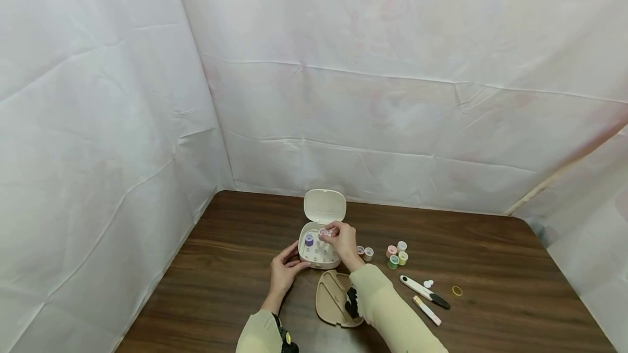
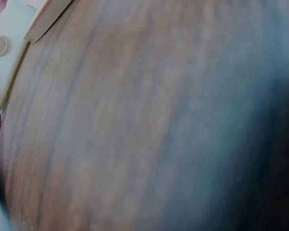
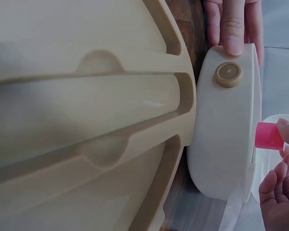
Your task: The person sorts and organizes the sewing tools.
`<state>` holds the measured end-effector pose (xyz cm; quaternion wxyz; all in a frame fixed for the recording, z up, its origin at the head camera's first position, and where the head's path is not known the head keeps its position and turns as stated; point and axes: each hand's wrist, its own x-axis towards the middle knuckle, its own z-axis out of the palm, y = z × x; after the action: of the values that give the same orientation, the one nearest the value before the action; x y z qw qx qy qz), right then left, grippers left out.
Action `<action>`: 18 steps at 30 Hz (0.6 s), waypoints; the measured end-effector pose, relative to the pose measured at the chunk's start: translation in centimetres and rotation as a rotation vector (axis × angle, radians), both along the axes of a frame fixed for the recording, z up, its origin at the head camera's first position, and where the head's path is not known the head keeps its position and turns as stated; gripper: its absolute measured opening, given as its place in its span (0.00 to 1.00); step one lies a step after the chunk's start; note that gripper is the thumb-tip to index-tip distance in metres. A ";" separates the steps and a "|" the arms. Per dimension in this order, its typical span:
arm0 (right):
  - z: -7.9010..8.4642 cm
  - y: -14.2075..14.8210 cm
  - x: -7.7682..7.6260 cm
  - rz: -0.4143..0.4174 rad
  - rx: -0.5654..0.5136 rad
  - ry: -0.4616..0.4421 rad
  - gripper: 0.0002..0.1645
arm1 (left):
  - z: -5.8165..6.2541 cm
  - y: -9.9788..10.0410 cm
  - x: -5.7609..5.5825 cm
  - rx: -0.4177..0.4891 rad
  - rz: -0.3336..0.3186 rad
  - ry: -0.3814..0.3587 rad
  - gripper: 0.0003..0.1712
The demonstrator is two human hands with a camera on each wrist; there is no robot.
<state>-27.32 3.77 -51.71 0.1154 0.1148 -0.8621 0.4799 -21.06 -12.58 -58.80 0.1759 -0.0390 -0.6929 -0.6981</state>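
Observation:
A small white sewing box point(image 1: 305, 260) stands on the table with its lid point(image 1: 325, 204) raised at the back. My left hand point(image 1: 283, 275) grips its left front corner, thumb on the front wall and fingers along the side. Over the box my right hand point(image 1: 345, 241) pinches a pink thread spool point(image 3: 269, 136) between thumb and fingers. Inside, a purple spool point(image 1: 309, 240) stands on the left among rows of short pegs. A round tan button-shaped catch point(image 3: 229, 74) sits on the front wall in the right wrist view.
A tan divided tray point(image 1: 326, 305) lies in front of the box. To the right are several thread spools point(image 1: 393, 261), a white-and-black tool point(image 1: 424, 291), a pink-and-yellow stick point(image 1: 427, 310), small white pieces point(image 1: 428, 284) and a yellow ring point(image 1: 457, 291). White sheeting point(image 1: 343, 108) hangs behind the table.

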 end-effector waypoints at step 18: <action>-0.4 -1.0 -0.6 0.030 0.073 -0.105 0.13 | 2.0 0.2 1.0 0.021 -0.044 0.006 0.34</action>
<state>-27.94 2.75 -52.08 0.0585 0.1063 -0.8820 0.4553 -20.08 -12.39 -56.82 0.1628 -0.0544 -0.6840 -0.7090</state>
